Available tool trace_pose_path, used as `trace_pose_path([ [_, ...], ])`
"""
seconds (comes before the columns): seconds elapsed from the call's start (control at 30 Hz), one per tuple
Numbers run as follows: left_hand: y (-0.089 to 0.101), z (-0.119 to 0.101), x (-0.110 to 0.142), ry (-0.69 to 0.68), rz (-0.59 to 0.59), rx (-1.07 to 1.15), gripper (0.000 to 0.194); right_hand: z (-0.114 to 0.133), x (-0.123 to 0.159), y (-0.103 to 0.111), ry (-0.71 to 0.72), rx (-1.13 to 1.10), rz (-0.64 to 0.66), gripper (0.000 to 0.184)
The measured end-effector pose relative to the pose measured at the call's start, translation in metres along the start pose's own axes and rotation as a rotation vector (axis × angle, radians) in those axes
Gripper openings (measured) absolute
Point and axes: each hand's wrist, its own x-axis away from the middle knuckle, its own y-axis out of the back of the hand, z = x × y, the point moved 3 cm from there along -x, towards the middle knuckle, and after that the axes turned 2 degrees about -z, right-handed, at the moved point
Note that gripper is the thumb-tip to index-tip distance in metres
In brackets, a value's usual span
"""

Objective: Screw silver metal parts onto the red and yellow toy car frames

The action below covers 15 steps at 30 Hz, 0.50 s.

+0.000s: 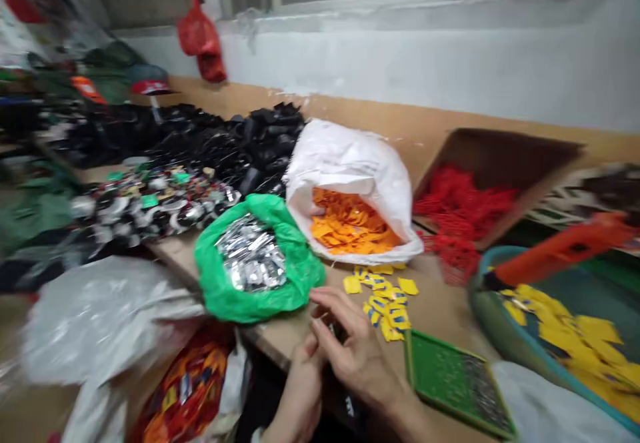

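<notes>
My left hand [303, 377] and my right hand [356, 344] meet at the front edge of the table [295, 326]. Both have their fingers bent and drawn together around something small and dark that I cannot make out. Just beyond them lies a green plastic bag [215, 293] with silvery flat pieces [253, 256] inside. To the right of my right hand are small yellow pieces with blue marks [387, 306], loose on the tabletop. A green tray [435, 363] with tiny metal parts [483, 386] sits close to my right forearm.
A white sack [350, 146] spills orange pieces [353, 223]. Red pieces [465, 203] fill a tilted box behind a basin [483, 296] with yellow pieces and an orange-handled tool [565, 249]. Black parts [240, 143] are heaped back left. Below, an open bag holds orange wrapped pieces [187, 389].
</notes>
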Motion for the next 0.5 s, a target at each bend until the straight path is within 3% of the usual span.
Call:
trace_pose_path([
  [0.07,-0.005,0.009,-0.001,0.14,0.107,0.405,0.041,-0.022,0.003,0.047,-0.098,0.083,-0.158,0.023],
  [0.17,-0.019,0.025,-0.002,0.482,0.187,0.98,0.03,-0.051,0.011,0.115,-0.32,0.171,-0.321,0.019],
  [0.3,-0.036,0.034,-0.012,0.596,0.143,1.056,0.04,-0.071,0.023,0.192,-0.504,0.299,-0.463,0.015],
  [0.4,-0.043,0.042,-0.019,0.647,0.181,1.082,0.043,-0.072,0.03,0.237,-0.511,0.404,-0.535,0.006],
  [0.5,-0.045,0.053,-0.02,0.743,0.288,1.093,0.04,-0.063,0.03,0.27,-0.486,0.474,-0.533,0.012],
])
